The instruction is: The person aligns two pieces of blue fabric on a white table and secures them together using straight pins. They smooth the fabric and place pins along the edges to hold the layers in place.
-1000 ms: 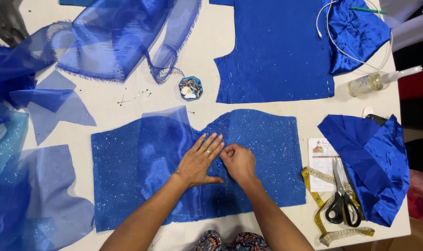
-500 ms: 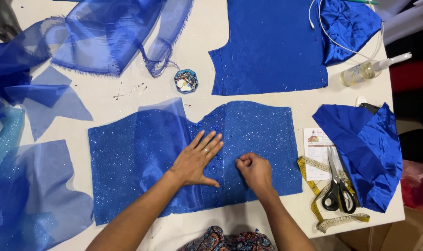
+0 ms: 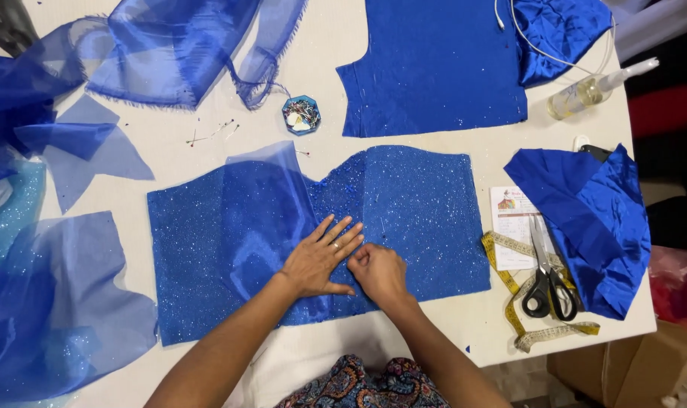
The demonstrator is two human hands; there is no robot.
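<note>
Head view: the left hand (image 3: pixel 318 260) lies flat, fingers spread, on the glittery blue fabric panel (image 3: pixel 426 211); the right hand (image 3: pixel 379 272) is curled, fingertips pinching the cloth just beside it. The panel lies mid-table, long axis left to right.

Bright, even light falls from overhead, with only soft shadows (faintest under the arms). Focus is sharp throughout; the edges bow slightly.

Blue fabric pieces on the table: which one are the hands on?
The glittery blue piece in the middle, with both the left hand and right hand on it. The plain blue piece lies above, untouched.
</note>
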